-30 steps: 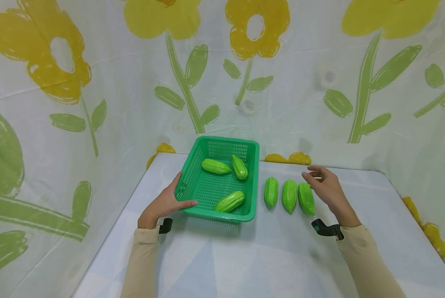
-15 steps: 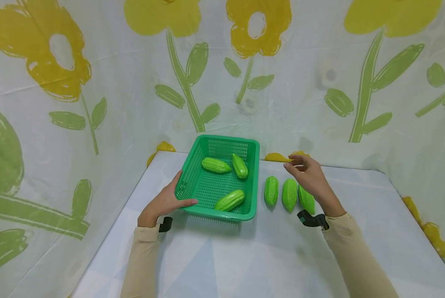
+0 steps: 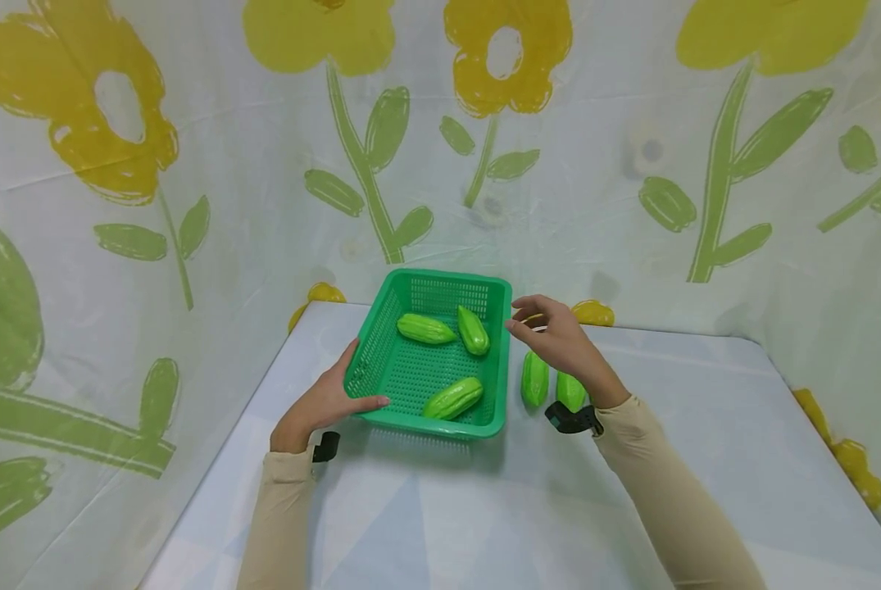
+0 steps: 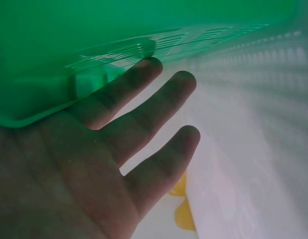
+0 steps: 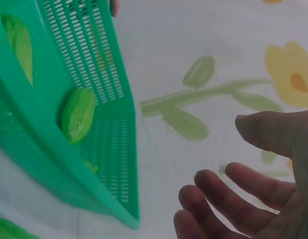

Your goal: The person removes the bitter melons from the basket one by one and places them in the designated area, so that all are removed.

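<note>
A green plastic basket (image 3: 502,369) with slotted walls stands tilted on the table. My left hand (image 3: 322,407) grips its left near corner, thumb over the rim; in the left wrist view the other fingers (image 4: 159,114) extend along the outside. Inside lie three light-green ridged gourds, like bitter melons: one at the left (image 3: 425,329), a second gourd (image 3: 473,330) at the right, a third gourd (image 3: 453,398) near the front. My right hand (image 3: 558,340) hovers at the basket's right rim, fingers loosely bent, holding nothing. Below it, one gourd (image 3: 534,379) and another gourd (image 3: 570,392) lie on the table.
The pale table (image 3: 484,524) has a rounded far right corner. Flower-printed cloth (image 3: 595,164) hangs behind and along the sides, close to the basket's far edge. Each wrist wears a small black camera mount.
My right hand has moved left, over the table gourds to the basket's right rim. The rightmost gourd is now hidden behind it. My left hand and the basket have stayed put.
</note>
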A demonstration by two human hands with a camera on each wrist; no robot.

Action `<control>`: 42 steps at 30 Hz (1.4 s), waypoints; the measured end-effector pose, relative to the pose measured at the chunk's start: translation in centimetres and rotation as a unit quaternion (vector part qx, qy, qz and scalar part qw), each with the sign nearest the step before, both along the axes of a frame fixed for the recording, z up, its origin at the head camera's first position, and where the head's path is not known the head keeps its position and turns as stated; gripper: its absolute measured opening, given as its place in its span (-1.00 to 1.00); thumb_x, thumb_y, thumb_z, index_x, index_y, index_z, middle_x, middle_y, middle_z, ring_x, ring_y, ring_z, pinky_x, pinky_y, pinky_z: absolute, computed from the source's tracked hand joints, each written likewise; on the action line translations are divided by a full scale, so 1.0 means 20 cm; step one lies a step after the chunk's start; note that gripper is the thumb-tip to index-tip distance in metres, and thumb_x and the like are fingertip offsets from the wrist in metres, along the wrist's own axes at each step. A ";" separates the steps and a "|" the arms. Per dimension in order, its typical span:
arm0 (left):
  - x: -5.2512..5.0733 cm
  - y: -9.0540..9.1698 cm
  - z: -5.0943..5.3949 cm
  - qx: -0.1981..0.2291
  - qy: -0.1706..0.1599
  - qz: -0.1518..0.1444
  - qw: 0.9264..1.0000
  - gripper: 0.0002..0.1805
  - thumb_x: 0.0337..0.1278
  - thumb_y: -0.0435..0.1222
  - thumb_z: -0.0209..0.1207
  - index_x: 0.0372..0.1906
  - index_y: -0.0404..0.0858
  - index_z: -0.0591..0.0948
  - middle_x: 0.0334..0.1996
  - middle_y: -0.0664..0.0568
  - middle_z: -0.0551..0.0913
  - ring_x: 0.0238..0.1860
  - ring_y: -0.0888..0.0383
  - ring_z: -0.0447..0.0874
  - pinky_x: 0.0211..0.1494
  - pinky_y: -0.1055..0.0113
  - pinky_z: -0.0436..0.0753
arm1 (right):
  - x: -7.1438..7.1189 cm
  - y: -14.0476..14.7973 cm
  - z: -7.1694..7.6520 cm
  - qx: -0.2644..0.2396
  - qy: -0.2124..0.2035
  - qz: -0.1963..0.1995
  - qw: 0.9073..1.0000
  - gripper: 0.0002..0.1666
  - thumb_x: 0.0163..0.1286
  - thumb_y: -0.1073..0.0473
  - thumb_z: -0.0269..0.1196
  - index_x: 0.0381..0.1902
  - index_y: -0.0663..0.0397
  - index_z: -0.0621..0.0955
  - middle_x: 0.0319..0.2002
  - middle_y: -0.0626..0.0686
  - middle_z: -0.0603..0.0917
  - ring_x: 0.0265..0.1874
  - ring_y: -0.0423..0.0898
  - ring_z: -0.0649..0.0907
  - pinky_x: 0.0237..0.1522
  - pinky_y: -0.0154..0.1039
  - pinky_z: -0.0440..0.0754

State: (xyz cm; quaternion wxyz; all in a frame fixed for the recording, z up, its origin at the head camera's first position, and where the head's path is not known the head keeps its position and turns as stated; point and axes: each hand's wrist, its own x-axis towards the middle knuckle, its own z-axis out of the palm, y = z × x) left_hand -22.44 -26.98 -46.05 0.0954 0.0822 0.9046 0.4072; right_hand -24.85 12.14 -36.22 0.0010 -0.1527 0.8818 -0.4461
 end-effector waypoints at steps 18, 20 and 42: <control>0.01 -0.02 -0.02 -0.010 -0.001 0.004 1.000 0.43 0.01 0.27 0.43 0.70 0.01 -0.32 0.71 -0.12 -0.15 0.66 -0.31 0.00 0.54 -0.37 0.27 | -0.08 -0.31 -0.03 0.032 -0.012 0.095 0.995 -0.49 0.53 0.09 0.27 0.32 0.21 0.53 0.10 0.26 0.67 0.09 0.20 0.68 0.00 -0.02 0.72; 0.01 -0.02 -0.03 -0.012 0.001 0.004 1.000 0.42 0.01 0.28 0.42 0.70 0.01 -0.32 0.71 -0.13 -0.14 0.65 -0.31 0.01 0.54 -0.37 0.27 | -0.09 -0.33 -0.05 0.040 -0.017 0.104 0.994 -0.50 0.52 0.10 0.28 0.31 0.22 0.54 0.08 0.26 0.67 0.08 0.19 0.68 0.00 -0.04 0.71; -0.01 0.00 0.00 0.003 0.002 -0.003 1.000 0.43 0.00 0.26 0.44 0.71 -0.03 -0.31 0.71 -0.13 -0.13 0.65 -0.29 0.04 0.55 -0.36 0.26 | -0.20 -0.45 -0.19 0.148 -0.073 0.185 0.969 -0.41 0.45 0.15 0.35 0.35 0.31 0.52 0.17 0.36 0.68 0.17 0.18 0.68 0.15 -0.01 0.71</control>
